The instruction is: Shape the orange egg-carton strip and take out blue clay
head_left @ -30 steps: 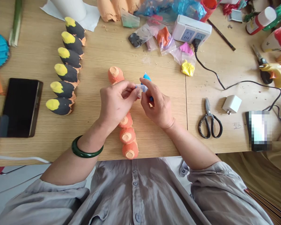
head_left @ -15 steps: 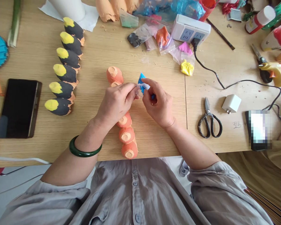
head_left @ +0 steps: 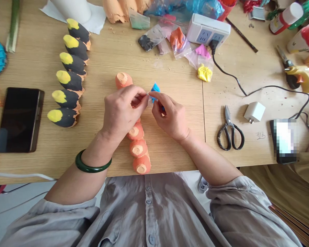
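big wooden craft table [head_left: 98, 61] here, and it's a busy one. across the top there's a white power strip [head_left: 208, 31] and little bags of colored clay, including a yellow bag [head_left: 204, 72]. a hot glue gun [head_left: 300, 77] sits at the upper right, black-handled scissors [head_left: 230, 136] at the lower right, and a black phone [head_left: 19, 120] at the left. left of center is a row of black cones with yellow tips [head_left: 69, 73], while a row of orange pulp cups [head_left: 138, 148] runs down the middle

just right of center, the left hand [head_left: 125, 111], wearing a green bangle [head_left: 93, 161], and the right hand [head_left: 170, 116] are both closed into tight pinches around a small blue scrap [head_left: 155, 90], which sits right between them. it has a thin whitish edge [head_left: 149, 97]. looks light and soft, probably easy to tear or squash, so i'd hold the thicker blue part with just the fingertips, not that flimsy edge
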Motion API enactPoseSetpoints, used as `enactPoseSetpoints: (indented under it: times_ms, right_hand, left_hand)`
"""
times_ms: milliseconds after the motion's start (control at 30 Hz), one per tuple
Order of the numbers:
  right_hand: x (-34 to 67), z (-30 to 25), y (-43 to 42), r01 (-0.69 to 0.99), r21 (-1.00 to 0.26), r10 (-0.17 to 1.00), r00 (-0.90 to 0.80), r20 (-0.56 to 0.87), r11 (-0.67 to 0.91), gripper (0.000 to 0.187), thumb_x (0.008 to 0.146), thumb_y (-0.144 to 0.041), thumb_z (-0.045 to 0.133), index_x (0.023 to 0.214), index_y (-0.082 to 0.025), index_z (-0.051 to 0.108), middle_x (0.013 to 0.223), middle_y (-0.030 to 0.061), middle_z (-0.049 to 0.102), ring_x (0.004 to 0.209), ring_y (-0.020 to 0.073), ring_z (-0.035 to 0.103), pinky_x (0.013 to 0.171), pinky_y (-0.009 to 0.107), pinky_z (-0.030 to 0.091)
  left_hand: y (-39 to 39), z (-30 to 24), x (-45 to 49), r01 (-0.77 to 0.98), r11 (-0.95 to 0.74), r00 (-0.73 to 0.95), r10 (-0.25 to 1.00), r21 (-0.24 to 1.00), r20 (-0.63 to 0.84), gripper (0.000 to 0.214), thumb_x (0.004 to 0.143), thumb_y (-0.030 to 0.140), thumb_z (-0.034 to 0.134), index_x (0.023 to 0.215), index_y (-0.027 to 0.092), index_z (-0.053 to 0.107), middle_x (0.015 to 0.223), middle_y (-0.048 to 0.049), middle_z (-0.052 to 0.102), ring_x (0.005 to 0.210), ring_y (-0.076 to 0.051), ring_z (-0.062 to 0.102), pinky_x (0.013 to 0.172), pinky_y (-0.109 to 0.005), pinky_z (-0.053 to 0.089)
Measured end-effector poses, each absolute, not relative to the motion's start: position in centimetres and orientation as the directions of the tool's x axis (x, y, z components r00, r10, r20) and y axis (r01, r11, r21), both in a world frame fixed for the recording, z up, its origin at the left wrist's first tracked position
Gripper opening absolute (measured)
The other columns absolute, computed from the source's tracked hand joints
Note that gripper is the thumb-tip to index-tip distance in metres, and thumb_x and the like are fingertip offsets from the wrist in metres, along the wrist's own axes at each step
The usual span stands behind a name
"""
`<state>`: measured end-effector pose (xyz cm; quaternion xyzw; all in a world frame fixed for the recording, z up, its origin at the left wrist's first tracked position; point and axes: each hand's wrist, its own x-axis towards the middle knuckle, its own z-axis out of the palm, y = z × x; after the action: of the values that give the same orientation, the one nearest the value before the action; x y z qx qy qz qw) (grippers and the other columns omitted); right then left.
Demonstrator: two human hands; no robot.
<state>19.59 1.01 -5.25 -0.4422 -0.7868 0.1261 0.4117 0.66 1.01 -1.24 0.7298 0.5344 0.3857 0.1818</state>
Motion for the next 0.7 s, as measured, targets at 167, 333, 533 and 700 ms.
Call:
enactPoseSetpoints:
  times_ms: [167, 333, 533, 700]
  right_hand:
    - [19.48, -5.25, 1.02, 0.585, -0.58, 0.808, -0.257, 0.53, 0.567, 0.033, 0.12, -0.019, 0.047, 0.138, -0.02, 0.074, 0.113, 0.0049, 0.085, 0.09, 0.0124, 0.08, 0.083, 0.025, 0.064]
    - [19.5, -5.17, 1.06, 0.595, -0.617, 0.845, -0.232, 0.482, 0.515, 0.031, 0.118, -0.016, 0.05, 0.138, -0.022, 0.073, 0.113, 0.0042, 0.084, 0.09, 0.0132, 0.078, 0.083, 0.028, 0.064]
    - [19.59, -5.5, 1.35, 0.584, -0.638, 0.853, -0.209, 0.478, 0.501, 0.027, 0.119, -0.021, 0.052, 0.137, -0.022, 0.072, 0.11, 0.0033, 0.083, 0.087, 0.0128, 0.077, 0.08, 0.027, 0.062]
    - [19.63, -5.14, 1.29, 0.618, -0.61, 0.85, -0.205, 0.485, 0.497, 0.031, 0.119, -0.023, 0.048, 0.136, -0.023, 0.074, 0.11, 0.0038, 0.085, 0.082, 0.0128, 0.076, 0.076, 0.026, 0.059]
  left_hand:
    - [0.83, -1.35, 0.69, 0.673, -0.361, 0.135, 0.918, 0.646, 0.373, 0.032, 0.116, 0.06, 0.062, 0.107, 0.034, 0.079, 0.099, 0.0057, 0.085, 0.09, -0.019, 0.082, 0.092, -0.037, 0.07]
    - [0.83, -1.54, 0.77, 0.681, -0.355, 0.122, 0.918, 0.641, 0.378, 0.027, 0.115, 0.056, 0.066, 0.107, 0.035, 0.081, 0.1, 0.0062, 0.087, 0.092, -0.02, 0.086, 0.093, -0.039, 0.072]
    - [0.71, -0.85, 1.25, 0.55, -0.303, 0.086, 0.948, 0.778, 0.308, 0.031, 0.114, 0.058, 0.067, 0.107, 0.033, 0.083, 0.095, 0.0096, 0.088, 0.085, -0.018, 0.088, 0.08, -0.035, 0.074]
    - [1.25, -1.59, 1.36, 0.442, -0.378, 0.072, 0.919, 0.814, 0.387, 0.032, 0.113, 0.057, 0.07, 0.107, 0.031, 0.087, 0.089, 0.0086, 0.088, 0.077, -0.016, 0.085, 0.076, -0.034, 0.075]
